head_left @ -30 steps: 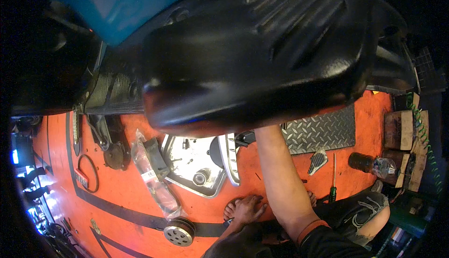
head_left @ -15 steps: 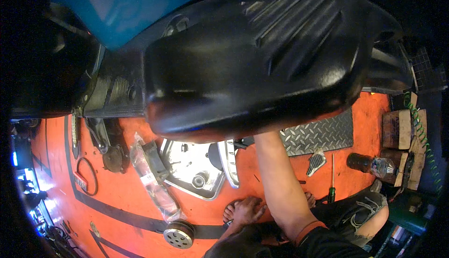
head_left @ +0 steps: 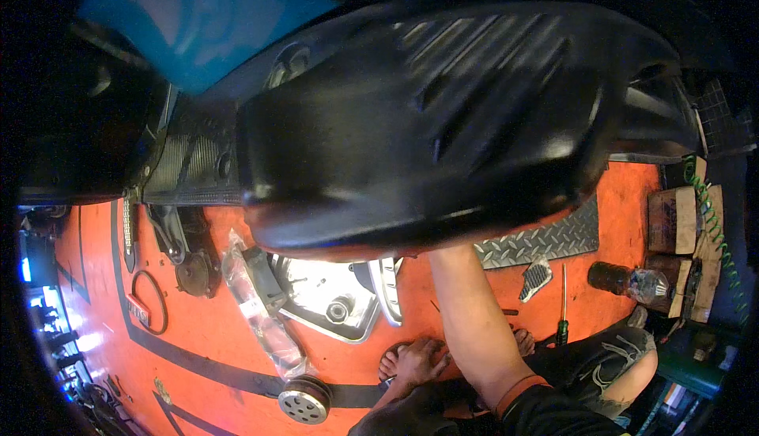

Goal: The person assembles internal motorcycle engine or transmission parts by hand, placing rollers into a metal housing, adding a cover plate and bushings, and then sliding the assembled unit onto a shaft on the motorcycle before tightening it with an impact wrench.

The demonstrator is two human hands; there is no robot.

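The long black ribbed seat (head_left: 395,128) of what looks like a scooter spans the upper middle. My right forearm (head_left: 478,325) reaches up beneath its near edge; my right hand is hidden there, along with anything it may hold. Lower down, my left hand (head_left: 423,362) rests beside or over the toes (head_left: 388,363) of a foot, its visible fingers apart and nothing plainly in them. Left of the forearm lies a shiny metal tray (head_left: 300,298) holding a round metal part (head_left: 340,308). A curved silver piece (head_left: 386,290) stands at the tray's right side.
On the orange floor (head_left: 213,333) lie a clear plastic-wrapped part (head_left: 265,317), a round holed metal drum (head_left: 304,401), a black belt (head_left: 162,309), a screwdriver (head_left: 563,325) and a checker plate (head_left: 545,238). At right are a bottle (head_left: 621,280) and cardboard boxes (head_left: 672,222).
The view has shifted slightly, so the seat sits a little lower and covers more of the tray and right forearm. My left hand stays by the foot, its fingers slightly shifted.
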